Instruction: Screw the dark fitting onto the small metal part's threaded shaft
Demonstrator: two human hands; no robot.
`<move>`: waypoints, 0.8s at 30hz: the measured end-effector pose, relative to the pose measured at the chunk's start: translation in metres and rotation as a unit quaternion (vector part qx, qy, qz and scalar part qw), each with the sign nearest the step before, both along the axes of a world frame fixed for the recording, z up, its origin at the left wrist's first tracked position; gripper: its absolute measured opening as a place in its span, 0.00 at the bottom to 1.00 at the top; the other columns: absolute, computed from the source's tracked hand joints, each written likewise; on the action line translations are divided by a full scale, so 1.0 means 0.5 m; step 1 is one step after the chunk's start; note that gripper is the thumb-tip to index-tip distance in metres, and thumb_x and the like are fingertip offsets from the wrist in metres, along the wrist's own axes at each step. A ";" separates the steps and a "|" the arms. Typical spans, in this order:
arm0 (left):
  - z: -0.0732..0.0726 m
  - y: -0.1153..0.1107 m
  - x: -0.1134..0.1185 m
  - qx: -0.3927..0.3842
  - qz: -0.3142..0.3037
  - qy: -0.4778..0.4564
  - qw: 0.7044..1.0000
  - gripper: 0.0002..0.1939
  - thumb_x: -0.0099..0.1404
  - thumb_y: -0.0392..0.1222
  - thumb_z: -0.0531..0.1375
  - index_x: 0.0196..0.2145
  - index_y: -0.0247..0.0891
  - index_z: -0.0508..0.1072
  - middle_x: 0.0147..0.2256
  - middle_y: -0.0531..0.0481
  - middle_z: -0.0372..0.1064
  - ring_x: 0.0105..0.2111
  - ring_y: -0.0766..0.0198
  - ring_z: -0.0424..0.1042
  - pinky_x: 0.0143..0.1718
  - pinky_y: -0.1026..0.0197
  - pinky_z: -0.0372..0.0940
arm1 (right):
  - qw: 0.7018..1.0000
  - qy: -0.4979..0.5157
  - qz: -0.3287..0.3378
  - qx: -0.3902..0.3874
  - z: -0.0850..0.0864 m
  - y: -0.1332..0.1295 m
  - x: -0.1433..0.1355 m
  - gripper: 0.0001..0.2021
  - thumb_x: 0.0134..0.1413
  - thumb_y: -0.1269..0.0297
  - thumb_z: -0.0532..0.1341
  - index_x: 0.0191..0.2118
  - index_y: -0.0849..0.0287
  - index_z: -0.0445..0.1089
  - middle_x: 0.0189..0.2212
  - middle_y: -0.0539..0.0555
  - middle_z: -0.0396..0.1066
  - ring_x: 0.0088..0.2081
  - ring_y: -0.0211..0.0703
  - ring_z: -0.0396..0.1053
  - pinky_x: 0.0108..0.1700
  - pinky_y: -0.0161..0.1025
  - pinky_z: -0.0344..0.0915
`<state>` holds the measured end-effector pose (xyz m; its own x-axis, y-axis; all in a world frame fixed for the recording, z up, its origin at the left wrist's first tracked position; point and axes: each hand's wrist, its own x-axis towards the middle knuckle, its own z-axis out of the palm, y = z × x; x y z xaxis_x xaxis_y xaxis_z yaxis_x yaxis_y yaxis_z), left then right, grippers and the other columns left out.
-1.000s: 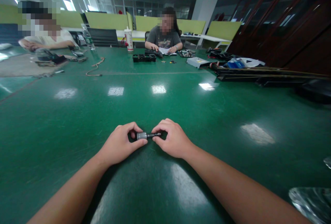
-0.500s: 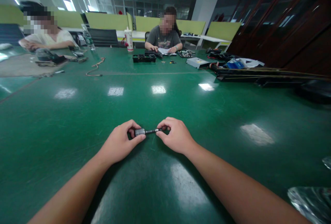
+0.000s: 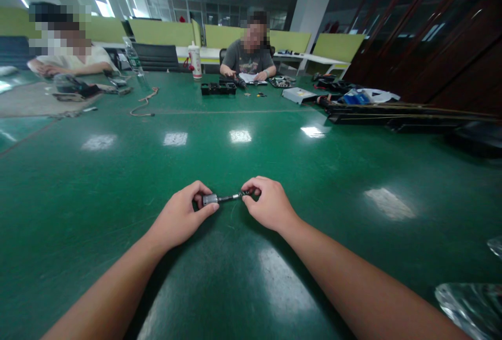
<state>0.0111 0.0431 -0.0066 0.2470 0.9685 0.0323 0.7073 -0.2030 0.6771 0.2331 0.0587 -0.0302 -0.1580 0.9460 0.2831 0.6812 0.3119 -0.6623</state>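
Low over the green table (image 3: 164, 172), a small silver cylinder (image 3: 210, 199), motor-like in shape, lies sideways with a thin dark shaft (image 3: 225, 199) running out to the right. My left hand (image 3: 183, 214) is closed on the cylinder, thumb in front and fingers behind. At the shaft's far end, past a bright metal section, is a dark ribbed tip (image 3: 245, 192). My right hand (image 3: 270, 204) pinches this tip between thumb and fingers. Part of the tip is hidden by the fingers, and the cylinder's left end is partly covered.
Across the table sit two people, one (image 3: 251, 60) with papers and one (image 3: 70, 57) at the left. A black box-like part (image 3: 218, 89), a silver box (image 3: 298, 95), a cord (image 3: 145, 103) and bottles stand farther back. Clear plastic (image 3: 470, 306) lies at the lower right.
My right hand has shifted slightly right along the shaft, so more of the bright section and the ribbed tip shows. My left hand has moved a touch left with the cylinder.
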 end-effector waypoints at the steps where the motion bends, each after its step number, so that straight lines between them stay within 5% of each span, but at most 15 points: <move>1: 0.000 0.000 0.000 0.000 0.000 0.000 1.000 0.11 0.62 0.49 0.61 0.37 0.40 0.70 0.30 0.54 0.70 0.31 0.60 0.69 0.34 0.59 0.61 | 1.000 0.000 0.006 0.000 0.001 -0.001 -0.001 0.07 0.46 0.74 0.64 0.33 0.57 0.76 0.29 0.51 0.73 0.33 0.41 0.68 0.37 0.38 0.63; 10: -0.002 0.000 -0.005 0.025 -0.060 0.000 0.998 0.13 0.57 0.47 0.66 0.38 0.40 0.73 0.32 0.54 0.72 0.33 0.60 0.70 0.36 0.60 0.63 | 0.989 0.071 0.121 -0.050 0.004 -0.016 -0.017 0.13 0.49 0.74 0.67 0.43 0.56 0.77 0.34 0.52 0.75 0.36 0.39 0.73 0.43 0.38 0.68; 17: 0.005 0.000 0.002 0.013 -0.047 -0.004 0.999 0.15 0.64 0.54 0.59 0.36 0.40 0.76 0.28 0.53 0.72 0.30 0.62 0.70 0.32 0.61 0.61 | 0.989 0.064 0.126 -0.044 0.006 -0.017 -0.016 0.12 0.51 0.72 0.66 0.43 0.57 0.76 0.35 0.53 0.75 0.37 0.40 0.73 0.43 0.38 0.68; 24: 0.006 0.000 0.004 0.000 -0.046 0.001 0.999 0.14 0.60 0.53 0.62 0.36 0.39 0.76 0.29 0.52 0.73 0.30 0.61 0.70 0.33 0.60 0.63 | 0.990 0.034 0.131 -0.040 0.012 -0.018 -0.017 0.11 0.51 0.72 0.66 0.42 0.57 0.77 0.32 0.52 0.75 0.33 0.39 0.71 0.39 0.38 0.65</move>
